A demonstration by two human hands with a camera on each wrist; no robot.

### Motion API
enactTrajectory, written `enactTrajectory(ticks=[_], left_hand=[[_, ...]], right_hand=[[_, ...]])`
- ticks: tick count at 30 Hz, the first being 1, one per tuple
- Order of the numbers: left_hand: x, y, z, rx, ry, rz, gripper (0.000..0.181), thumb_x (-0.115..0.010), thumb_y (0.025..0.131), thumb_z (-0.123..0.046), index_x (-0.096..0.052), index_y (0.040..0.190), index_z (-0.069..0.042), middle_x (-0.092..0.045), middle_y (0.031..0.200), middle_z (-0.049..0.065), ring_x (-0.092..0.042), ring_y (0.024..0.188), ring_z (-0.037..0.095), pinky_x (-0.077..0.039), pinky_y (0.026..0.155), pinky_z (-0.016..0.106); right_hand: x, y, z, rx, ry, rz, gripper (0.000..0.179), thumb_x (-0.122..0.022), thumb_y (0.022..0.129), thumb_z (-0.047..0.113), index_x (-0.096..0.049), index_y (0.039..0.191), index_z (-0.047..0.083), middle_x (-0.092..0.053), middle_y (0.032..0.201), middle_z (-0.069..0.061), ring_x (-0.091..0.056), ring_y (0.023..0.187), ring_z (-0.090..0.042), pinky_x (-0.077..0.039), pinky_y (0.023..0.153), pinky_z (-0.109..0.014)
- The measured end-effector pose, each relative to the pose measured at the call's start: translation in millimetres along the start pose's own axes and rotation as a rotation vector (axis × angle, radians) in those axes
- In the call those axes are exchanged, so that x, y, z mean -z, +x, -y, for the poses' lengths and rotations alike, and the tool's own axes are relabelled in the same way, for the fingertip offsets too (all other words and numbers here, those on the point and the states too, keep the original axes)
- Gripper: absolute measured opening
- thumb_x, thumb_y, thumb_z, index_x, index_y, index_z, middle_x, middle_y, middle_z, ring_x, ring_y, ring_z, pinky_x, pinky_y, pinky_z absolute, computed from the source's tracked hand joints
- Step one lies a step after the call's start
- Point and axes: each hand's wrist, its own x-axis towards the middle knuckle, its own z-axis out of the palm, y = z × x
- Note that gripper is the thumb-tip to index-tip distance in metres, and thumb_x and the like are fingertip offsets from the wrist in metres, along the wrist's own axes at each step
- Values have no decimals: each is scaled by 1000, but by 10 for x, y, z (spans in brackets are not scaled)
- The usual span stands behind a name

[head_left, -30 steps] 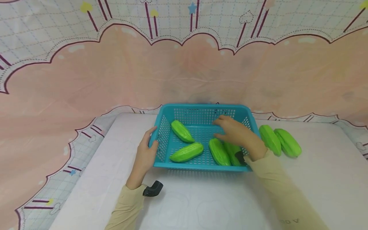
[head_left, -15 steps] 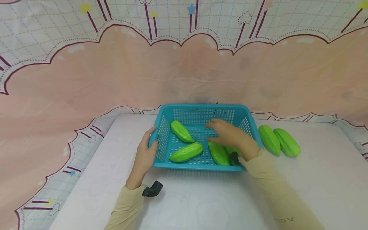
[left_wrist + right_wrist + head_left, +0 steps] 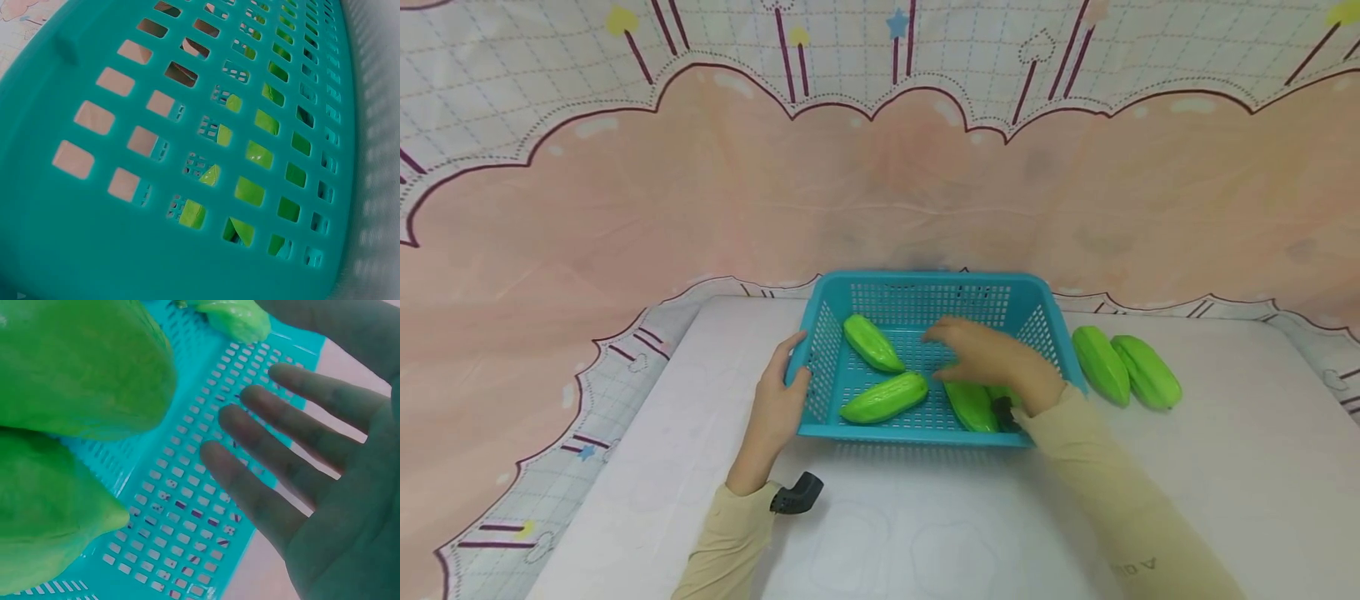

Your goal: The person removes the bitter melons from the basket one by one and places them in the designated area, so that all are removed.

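A blue plastic basket (image 3: 917, 438) with slotted walls stands on the white table. My left hand (image 3: 781, 404) holds its left rim; the left wrist view shows the slotted wall (image 3: 134, 244) close up, with green behind the slots. My right hand (image 3: 992, 354) hovers palm down over the basket's right half, fingers spread and holding nothing. Below it lie long green ridged fruits (image 3: 972, 410), resembling star fruit, partly hidden by the hand and wrist. Two more such fruits (image 3: 886, 397) lie in the left half. In the right wrist view, straight fingers (image 3: 300, 431) point toward two large fruits (image 3: 75, 369).
Two more green fruits (image 3: 1146, 372) lie side by side on the table (image 3: 1225, 467), just right of the basket. A patterned peach and white cloth (image 3: 887, 192) rises behind the table. Black wrist cameras (image 3: 797, 493) stick out from the sleeves.
My right hand has moved left and slightly toward me over the basket, covering more of the fruits in the right half. The left hand stays at the rim.
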Motion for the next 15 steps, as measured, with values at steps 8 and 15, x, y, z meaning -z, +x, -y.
enactTrajectory(ticks=[8,15], left_hand=[[4,-4,-11,3,-6,5,52,-39,103,-16,-34,154,-20,-44,151,19,-57,114,35,-50,88,52],[7,-18,-20,-2,-9,2,52,-39,102,-14,-35,154,-19,-43,152,20,-56,116,36,-48,90,54]], right_hand=[[-19,60,74,19,-8,39,57,-74,89,18,-54,139,0,-52,145,-17,-42,139,-35,-36,113,-47],[-41,120,158,26,-25,89,59,-74,89,18,-52,140,0,-51,145,-16,-44,139,-33,-36,113,-45]])
